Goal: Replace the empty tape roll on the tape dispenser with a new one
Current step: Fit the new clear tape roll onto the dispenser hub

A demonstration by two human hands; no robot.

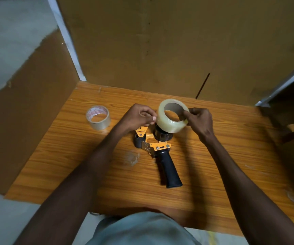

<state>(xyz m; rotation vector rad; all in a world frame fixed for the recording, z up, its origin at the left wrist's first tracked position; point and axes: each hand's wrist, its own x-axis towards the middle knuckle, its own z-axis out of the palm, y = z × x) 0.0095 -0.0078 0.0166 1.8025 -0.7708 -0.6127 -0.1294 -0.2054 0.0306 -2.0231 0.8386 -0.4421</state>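
A full roll of clear tape (169, 123) is held tilted just above the black hub of the tape dispenser (162, 149). My right hand (200, 122) grips the roll's right rim, thumb inside the core. My left hand (139, 116) pinches at the roll's left edge, fingers closed on it. The dispenser lies flat on the wooden table (72, 152), yellow frame up, black handle pointing toward me. An almost empty roll with red print inside its core (98, 117) stands on the table to the left.
A crumpled scrap of clear tape (131, 158) lies just left of the dispenser handle. Cardboard panels (160, 41) wall the table at the back and left. A dark wooden piece (291, 110) stands at the right edge.
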